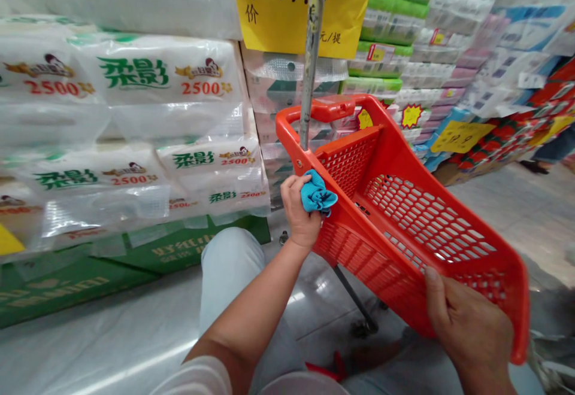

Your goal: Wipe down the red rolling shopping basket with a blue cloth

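Note:
A red plastic shopping cart basket [390, 251] with slotted walls stands tilted in front of me, fixed by a grey metal pole [309, 66]. My left hand [299, 212] is closed around a crumpled blue cloth [315, 193]. It presses the cloth against the basket's outer side, just under the rim near the pole. At the near right end, my right hand [471, 326] grips the basket's upper rim. Its thumb lies over the rim on the inside, and its other fingers are mostly hidden.
Packs of white tissue [135, 72] are stacked at the left above green cartons [121, 263]. A yellow price sign [265, 18] hangs behind the pole. More paper packs [395, 18] line the right, beside a tiled floor [507, 203]. A caster [363, 328] shows under the basket.

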`<state>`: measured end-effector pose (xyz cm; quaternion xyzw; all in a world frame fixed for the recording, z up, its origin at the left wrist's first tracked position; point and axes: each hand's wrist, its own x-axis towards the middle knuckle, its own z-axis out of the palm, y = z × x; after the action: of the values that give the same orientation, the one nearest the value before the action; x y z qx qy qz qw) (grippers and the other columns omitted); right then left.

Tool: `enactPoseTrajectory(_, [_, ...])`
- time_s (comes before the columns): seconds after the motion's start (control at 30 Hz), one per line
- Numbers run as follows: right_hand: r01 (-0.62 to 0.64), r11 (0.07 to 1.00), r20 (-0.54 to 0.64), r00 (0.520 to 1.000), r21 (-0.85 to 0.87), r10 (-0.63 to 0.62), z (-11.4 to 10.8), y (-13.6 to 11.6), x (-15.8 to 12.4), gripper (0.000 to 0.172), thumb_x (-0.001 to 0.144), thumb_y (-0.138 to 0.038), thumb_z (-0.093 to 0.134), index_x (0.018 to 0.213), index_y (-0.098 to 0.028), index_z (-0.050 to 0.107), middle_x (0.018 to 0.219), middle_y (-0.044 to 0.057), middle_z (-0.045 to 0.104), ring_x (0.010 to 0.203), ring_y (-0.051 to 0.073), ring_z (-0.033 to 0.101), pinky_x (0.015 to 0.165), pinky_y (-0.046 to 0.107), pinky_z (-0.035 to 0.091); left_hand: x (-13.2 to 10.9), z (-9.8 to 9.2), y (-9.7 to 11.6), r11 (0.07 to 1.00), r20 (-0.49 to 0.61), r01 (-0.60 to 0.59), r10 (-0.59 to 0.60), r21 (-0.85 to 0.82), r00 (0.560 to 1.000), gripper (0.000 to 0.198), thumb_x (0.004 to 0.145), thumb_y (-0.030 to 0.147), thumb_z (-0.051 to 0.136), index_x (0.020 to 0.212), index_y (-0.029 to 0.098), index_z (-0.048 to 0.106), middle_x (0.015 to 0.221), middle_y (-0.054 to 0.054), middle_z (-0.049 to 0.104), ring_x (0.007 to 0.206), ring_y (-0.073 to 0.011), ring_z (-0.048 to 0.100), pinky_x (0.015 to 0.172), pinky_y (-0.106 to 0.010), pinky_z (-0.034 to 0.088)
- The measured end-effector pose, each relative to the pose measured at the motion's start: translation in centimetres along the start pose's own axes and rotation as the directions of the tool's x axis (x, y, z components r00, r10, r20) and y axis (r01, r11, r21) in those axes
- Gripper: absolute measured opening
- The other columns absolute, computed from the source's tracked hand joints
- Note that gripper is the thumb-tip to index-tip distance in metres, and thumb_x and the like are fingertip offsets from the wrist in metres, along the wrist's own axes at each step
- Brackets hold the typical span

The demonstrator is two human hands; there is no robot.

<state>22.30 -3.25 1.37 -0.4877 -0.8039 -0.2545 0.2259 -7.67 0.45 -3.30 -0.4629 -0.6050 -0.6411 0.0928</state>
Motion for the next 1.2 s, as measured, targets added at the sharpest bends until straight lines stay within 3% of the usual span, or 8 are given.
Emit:
enactPoseTrajectory(0.07, [0.02,1.0,-0.005,1.0,0.019,-0.019,0.0,-0.3,0.0,0.055,0.104,-0.041,0.041,0.063,-0.015,0.067,0.056,0.006,0.064,0.049,0.014,0.056,0.049,0.026,0.031,-1.8,0.2,-1.5,0.996,0.007,0.093,-0.093,-0.003,0.996,0.049,0.074,0.024,0.062,0.123,0.024,0.055,0.127,-0.009,0.052,0.125,-0.0272,0.05,0.11,-0.046,0.041])
enactPoseTrajectory(0.17, [0.011,1.0,-0.006,1.0,0.014,-0.011,0.1,-0.7,-0.1,0.055,0.103,-0.041,0.043,0.059,-0.016,0.065,0.054,0.005,0.063,0.046,0.013,0.054,0.048,0.026,0.029,-7.2,0.4,-4.5,0.959,-0.03,0.279,-0.278,0.045,0.96,0.036,0.08,0.024,0.063,0.116,0.021,0.059,0.12,-0.01,0.056,0.116,-0.0263,0.056,0.105,-0.048,0.046])
enactPoseTrajectory(0.27, [-0.008,1.0,0.001,1.0,0.0,0.008,0.2,-0.9,-0.2,0.056,0.103,-0.041,0.043,0.057,-0.017,0.064,0.054,0.006,0.062,0.045,0.012,0.051,0.047,0.026,0.028,-12.2,1.1,-7.0,0.866,-0.094,0.494,-0.487,0.074,0.868,0.031,0.093,0.034,0.061,0.119,0.017,0.059,0.119,-0.009,0.061,0.108,-0.0237,0.061,0.096,-0.047,0.052])
enactPoseTrajectory(0.37, [-0.009,1.0,0.01,1.0,0.002,0.009,0.2,-0.8,-0.3,0.056,0.103,-0.041,0.042,0.06,-0.016,0.065,0.054,0.006,0.062,0.045,0.013,0.05,0.048,0.026,0.028,-14.0,2.1,-8.4,0.772,-0.12,0.632,-0.623,0.061,0.773,0.038,0.095,0.041,0.061,0.124,0.017,0.059,0.123,-0.009,0.062,0.106,-0.0219,0.063,0.091,-0.044,0.056])
enactPoseTrajectory(0.5, [-0.016,0.999,0.046,0.999,0.029,0.015,0.1,-0.6,-0.2,0.055,0.104,-0.04,0.041,0.06,-0.016,0.063,0.054,0.006,0.062,0.046,0.014,0.051,0.049,0.027,0.027,-12.0,2.5,-10.1,0.715,-0.119,0.699,-0.692,0.024,0.712,0.039,0.095,0.04,0.062,0.126,0.017,0.059,0.126,-0.01,0.062,0.11,-0.0232,0.063,0.094,-0.046,0.055])
enactPoseTrajectory(0.67, [-0.064,0.994,0.122,0.991,0.091,0.053,-0.5,-0.8,0.2,0.059,0.104,-0.044,0.037,0.055,-0.018,0.055,0.054,0.006,0.06,0.046,0.013,0.05,0.048,0.026,0.027,-9.0,1.4,-11.8,0.706,-0.033,0.708,-0.708,-0.003,0.706,0.037,0.095,0.039,0.062,0.125,0.017,0.059,0.124,-0.009,0.063,0.108,-0.0223,0.064,0.094,-0.045,0.056])
enactPoseTrajectory(0.93, [-0.094,0.982,0.194,0.979,0.163,0.062,-1.5,-1.7,0.9,0.057,0.105,-0.041,0.037,0.057,-0.019,0.055,0.055,0.006,0.059,0.05,0.015,0.054,0.05,0.029,0.028,-7.0,-0.3,-12.6,0.673,0.101,0.739,-0.737,0.022,0.668,0.036,0.095,0.039,0.062,0.123,0.016,0.06,0.119,-0.009,0.065,0.105,-0.0213,0.065,0.092,-0.044,0.056])
enactPoseTrajectory(1.2, [-0.176,0.957,0.247,0.962,0.232,0.117,-1.6,-1.9,1.0,0.061,0.106,-0.047,0.031,0.058,-0.019,0.056,0.056,0.005,0.058,0.053,0.015,0.053,0.054,0.03,0.027,-5.5,-1.6,-12.4,0.724,0.163,0.683,-0.688,0.094,0.707,0.034,0.095,0.038,0.062,0.121,0.016,0.061,0.114,-0.007,0.067,0.102,-0.0205,0.066,0.095,-0.046,0.055])
